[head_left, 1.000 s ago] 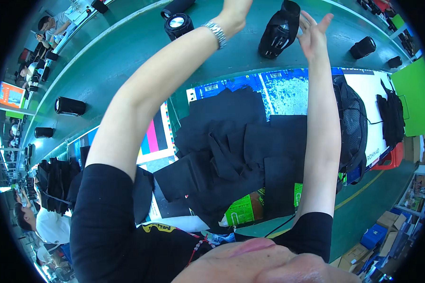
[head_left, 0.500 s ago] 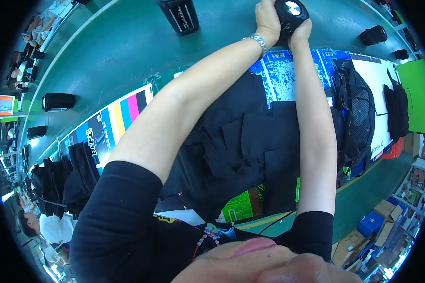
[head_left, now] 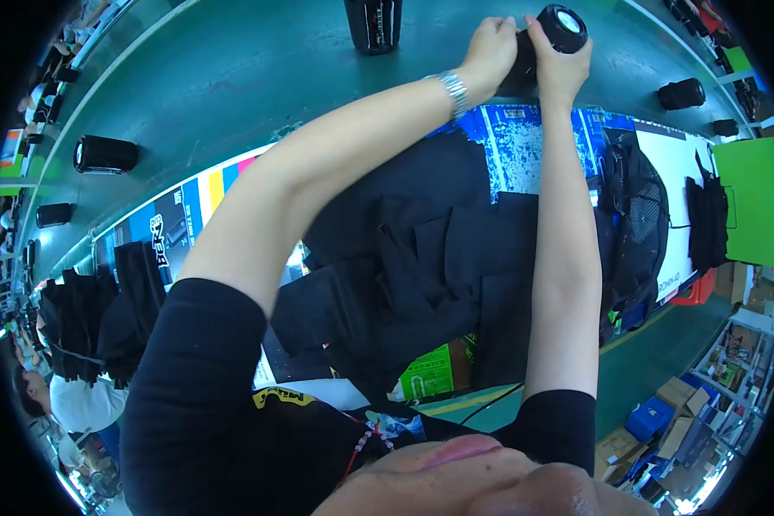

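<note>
Over the green surface at the far middle, both my hands are on a black cylindrical speaker [head_left: 523,72]. It is tilted, with one round, shiny end turned up toward me. My right hand [head_left: 566,70] wraps round the upper end, its thumb lying along the near side. My left hand [head_left: 490,56], with a metal bracelet at the wrist, has its bent fingers against the left side; part of their grip is hidden. Another black speaker [head_left: 374,24] stands farther off to the left. Between my forearms lies a pile of black fabric pieces [head_left: 421,258].
More black speakers sit on the green surface [head_left: 232,77], one on the left [head_left: 105,155] and one on the right [head_left: 682,94]. Black mesh material [head_left: 645,202] lies right of my right arm. Bundled black straps [head_left: 77,322] are at far left. Cardboard boxes [head_left: 675,400] stand lower right.
My right hand has shifted right and higher round the speaker's end, its thumb now in sight. The speaker leans more to the right. The speaker farther off appears farther right in view.
</note>
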A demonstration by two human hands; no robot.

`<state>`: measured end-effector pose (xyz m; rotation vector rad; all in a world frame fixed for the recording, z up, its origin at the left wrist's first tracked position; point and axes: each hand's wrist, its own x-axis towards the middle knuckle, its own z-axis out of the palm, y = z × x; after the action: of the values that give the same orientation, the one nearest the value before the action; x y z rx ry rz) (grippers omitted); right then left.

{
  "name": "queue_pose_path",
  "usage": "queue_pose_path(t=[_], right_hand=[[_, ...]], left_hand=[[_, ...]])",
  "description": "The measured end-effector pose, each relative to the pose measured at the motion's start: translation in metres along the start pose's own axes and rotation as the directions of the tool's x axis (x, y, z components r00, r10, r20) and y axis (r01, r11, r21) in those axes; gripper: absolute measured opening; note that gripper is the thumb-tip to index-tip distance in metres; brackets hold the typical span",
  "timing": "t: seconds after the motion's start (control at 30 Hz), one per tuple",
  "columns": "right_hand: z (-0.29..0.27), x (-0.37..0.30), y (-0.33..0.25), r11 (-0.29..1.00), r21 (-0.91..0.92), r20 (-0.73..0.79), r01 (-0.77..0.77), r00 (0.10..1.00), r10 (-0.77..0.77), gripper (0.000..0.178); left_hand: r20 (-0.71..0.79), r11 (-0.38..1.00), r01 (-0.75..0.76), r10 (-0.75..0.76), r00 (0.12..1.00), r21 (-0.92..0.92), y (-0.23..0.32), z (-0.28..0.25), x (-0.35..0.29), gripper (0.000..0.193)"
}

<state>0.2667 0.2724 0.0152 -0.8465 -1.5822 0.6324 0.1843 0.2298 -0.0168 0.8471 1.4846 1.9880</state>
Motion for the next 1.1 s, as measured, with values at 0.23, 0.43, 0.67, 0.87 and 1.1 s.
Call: queue_pose_path(t=[0.23,0.43,0.67,0.87,1.1], right_hand=[[-0.010,-0.003,0.027,0.998,-0.030,-0.040,0.046,0.998,-0.047,0.070],[-0.044,0.029,0.044,0.981,-0.193,0.267,-0.022,0.961,0.074,0.062],[-0.064,0.016,0.007,0.872,-0.459,-0.077,-0.172,0.985,0.154,0.065],[-0.074,-0.076,-0.149,0.968,0.189,0.140,0.166,0.971,-0.194,0.023],[-0.052,-0.228,-0.245,0.848,0.158,0.902,-0.507,0.424,0.085,0.029]], left_hand=[[0.444,0.969,-0.101,-0.010,0.896,0.227,0.113,-0.147,-0.115,0.039],[0.024,0.768,0.019,-0.045,0.999,0.641,0.192,-0.301,-0.224,0.033],[-0.036,0.451,0.096,-0.141,0.989,0.887,0.204,-0.360,-0.367,0.041],[-0.136,0.859,0.329,-0.299,0.944,0.394,0.197,-0.344,-0.348,0.018],[-0.059,0.964,0.221,-0.232,0.971,-0.148,0.219,-0.299,-0.291,0.018]])
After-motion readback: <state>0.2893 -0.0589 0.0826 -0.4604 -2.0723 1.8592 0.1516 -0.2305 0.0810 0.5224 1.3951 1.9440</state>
